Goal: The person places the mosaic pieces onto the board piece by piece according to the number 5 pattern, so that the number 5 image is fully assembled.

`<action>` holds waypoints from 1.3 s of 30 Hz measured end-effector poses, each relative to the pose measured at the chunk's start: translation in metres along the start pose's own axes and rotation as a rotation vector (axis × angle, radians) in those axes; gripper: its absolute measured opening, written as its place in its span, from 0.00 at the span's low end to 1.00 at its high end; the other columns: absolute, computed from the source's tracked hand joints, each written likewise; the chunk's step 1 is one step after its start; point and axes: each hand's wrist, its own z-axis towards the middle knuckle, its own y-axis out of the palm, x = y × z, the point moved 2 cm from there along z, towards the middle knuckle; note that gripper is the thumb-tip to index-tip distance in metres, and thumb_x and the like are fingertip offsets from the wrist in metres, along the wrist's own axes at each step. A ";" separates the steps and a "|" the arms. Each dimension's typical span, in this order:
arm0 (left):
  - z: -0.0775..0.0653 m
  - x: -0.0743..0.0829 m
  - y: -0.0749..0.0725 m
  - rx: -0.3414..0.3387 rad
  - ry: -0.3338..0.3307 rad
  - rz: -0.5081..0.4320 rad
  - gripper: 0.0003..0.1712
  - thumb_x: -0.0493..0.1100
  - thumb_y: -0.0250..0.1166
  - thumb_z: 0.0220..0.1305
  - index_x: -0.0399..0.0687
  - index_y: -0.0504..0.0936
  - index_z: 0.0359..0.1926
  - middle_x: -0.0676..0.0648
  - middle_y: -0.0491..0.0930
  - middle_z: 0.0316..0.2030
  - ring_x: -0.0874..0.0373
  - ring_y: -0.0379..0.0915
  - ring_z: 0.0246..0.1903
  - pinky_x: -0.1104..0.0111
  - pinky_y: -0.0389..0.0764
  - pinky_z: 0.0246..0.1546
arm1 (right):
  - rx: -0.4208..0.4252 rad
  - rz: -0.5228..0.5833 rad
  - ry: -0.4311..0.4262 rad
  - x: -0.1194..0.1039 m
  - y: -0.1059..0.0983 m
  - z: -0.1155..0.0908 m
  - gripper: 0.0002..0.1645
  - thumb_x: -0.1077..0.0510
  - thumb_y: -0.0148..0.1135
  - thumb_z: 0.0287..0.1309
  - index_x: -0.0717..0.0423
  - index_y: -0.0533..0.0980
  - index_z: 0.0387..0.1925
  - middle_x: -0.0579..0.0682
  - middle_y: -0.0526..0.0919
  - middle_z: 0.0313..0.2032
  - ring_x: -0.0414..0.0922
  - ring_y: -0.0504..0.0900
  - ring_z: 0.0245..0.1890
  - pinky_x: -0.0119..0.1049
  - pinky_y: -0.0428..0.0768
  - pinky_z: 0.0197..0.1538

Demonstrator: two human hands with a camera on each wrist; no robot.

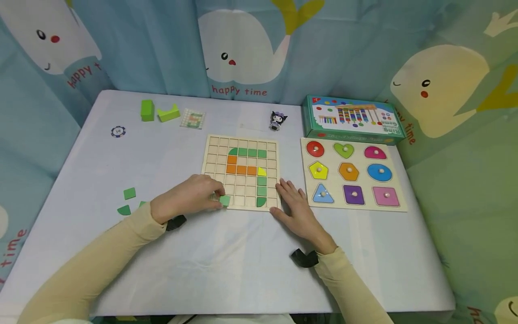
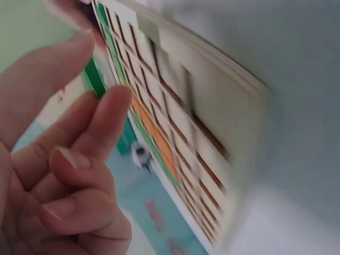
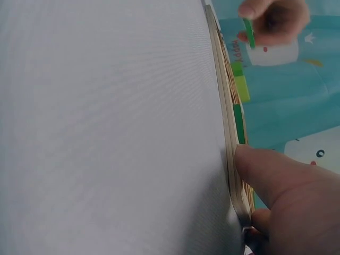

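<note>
My left hand [image 1: 189, 193] pinches a green square tile [image 1: 224, 200] between thumb and fingertips, over the near left part of the wooden grid board [image 1: 241, 190]. In the left wrist view the tile [image 2: 95, 77] stands on edge between the fingertips. Fingers spread, my right hand [image 1: 298, 217] rests against the board's right edge; its thumb touches the near right corner. Set in the grid are a top row of green tiles [image 1: 242, 152], several orange tiles [image 1: 241, 169], one yellow tile [image 1: 262, 171] and a green column [image 1: 261, 181] down the right side.
Loose green tiles [image 1: 129, 193] lie left of my left forearm, one partly hidden. Behind are green blocks [image 1: 147, 110], a pattern card [image 1: 192, 119], a chip [image 1: 118, 131] and a small figurine [image 1: 277, 120]. A shape puzzle [image 1: 332, 173] and a green box [image 1: 352, 118] stand right.
</note>
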 end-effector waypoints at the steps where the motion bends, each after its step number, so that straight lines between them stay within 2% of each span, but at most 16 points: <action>1: 0.006 0.004 0.002 -0.001 0.015 0.002 0.11 0.43 0.76 0.53 0.45 0.86 0.35 0.52 0.83 0.31 0.60 0.75 0.30 0.64 0.75 0.38 | 0.000 0.000 0.002 0.000 0.000 0.000 0.44 0.46 0.64 0.63 0.59 0.59 0.73 0.54 0.54 0.73 0.51 0.45 0.74 0.56 0.39 0.70; 6: 0.034 0.018 0.013 0.000 0.053 -0.008 0.08 0.40 0.74 0.53 0.44 0.85 0.33 0.52 0.82 0.28 0.62 0.74 0.27 0.67 0.76 0.36 | -0.003 -0.001 0.009 0.000 0.000 0.000 0.44 0.46 0.64 0.63 0.58 0.59 0.73 0.53 0.54 0.74 0.51 0.45 0.74 0.55 0.38 0.70; 11: 0.050 0.024 0.023 0.000 0.058 -0.001 0.06 0.39 0.72 0.54 0.42 0.84 0.32 0.53 0.80 0.25 0.63 0.72 0.25 0.69 0.75 0.32 | -0.011 0.000 0.018 0.001 0.000 0.000 0.44 0.45 0.63 0.64 0.56 0.58 0.74 0.52 0.53 0.74 0.49 0.44 0.74 0.55 0.38 0.70; 18: 0.056 0.028 0.030 0.026 0.062 0.017 0.04 0.38 0.72 0.52 0.43 0.84 0.29 0.54 0.76 0.22 0.62 0.70 0.23 0.69 0.73 0.29 | 0.004 0.001 0.002 0.000 0.000 0.000 0.43 0.45 0.63 0.64 0.58 0.59 0.73 0.53 0.54 0.73 0.51 0.45 0.74 0.57 0.39 0.69; 22: 0.057 0.027 0.032 0.012 0.050 0.024 0.09 0.42 0.75 0.53 0.44 0.84 0.31 0.56 0.73 0.21 0.61 0.69 0.24 0.68 0.72 0.30 | 0.010 -0.003 -0.001 0.000 0.000 0.000 0.44 0.46 0.64 0.63 0.58 0.59 0.73 0.54 0.55 0.73 0.51 0.45 0.74 0.57 0.39 0.69; 25: 0.057 0.026 0.033 0.000 0.050 0.033 0.15 0.46 0.77 0.52 0.44 0.84 0.36 0.56 0.73 0.23 0.61 0.69 0.26 0.67 0.72 0.31 | 0.007 0.000 -0.001 0.000 0.001 0.001 0.44 0.45 0.63 0.63 0.58 0.59 0.73 0.53 0.55 0.73 0.51 0.45 0.74 0.56 0.39 0.70; 29: 0.051 0.024 0.031 -0.007 0.073 0.009 0.17 0.48 0.75 0.56 0.44 0.84 0.43 0.55 0.75 0.27 0.60 0.69 0.30 0.66 0.72 0.36 | 0.000 0.010 -0.001 0.000 0.001 0.001 0.44 0.45 0.63 0.63 0.58 0.59 0.73 0.53 0.54 0.73 0.51 0.45 0.74 0.56 0.39 0.70; 32: 0.039 0.018 0.023 -0.016 0.079 -0.056 0.15 0.47 0.71 0.61 0.44 0.84 0.46 0.54 0.79 0.33 0.61 0.71 0.33 0.65 0.73 0.40 | 0.000 0.010 0.002 0.000 0.000 0.000 0.44 0.46 0.63 0.63 0.58 0.59 0.73 0.53 0.54 0.73 0.51 0.45 0.74 0.56 0.39 0.70; 36: 0.012 0.003 0.005 0.000 0.034 -0.142 0.16 0.46 0.70 0.63 0.44 0.84 0.49 0.52 0.81 0.42 0.62 0.72 0.33 0.64 0.74 0.42 | 0.001 0.003 0.000 -0.001 0.000 0.000 0.44 0.46 0.64 0.63 0.59 0.59 0.73 0.53 0.54 0.73 0.51 0.45 0.74 0.56 0.38 0.70; 39: -0.019 -0.015 -0.008 0.048 -0.038 -0.155 0.18 0.46 0.71 0.61 0.44 0.84 0.50 0.53 0.81 0.38 0.62 0.69 0.30 0.64 0.72 0.36 | -0.004 0.000 -0.003 0.000 0.000 0.000 0.44 0.46 0.64 0.63 0.59 0.58 0.73 0.53 0.54 0.74 0.51 0.44 0.74 0.56 0.38 0.70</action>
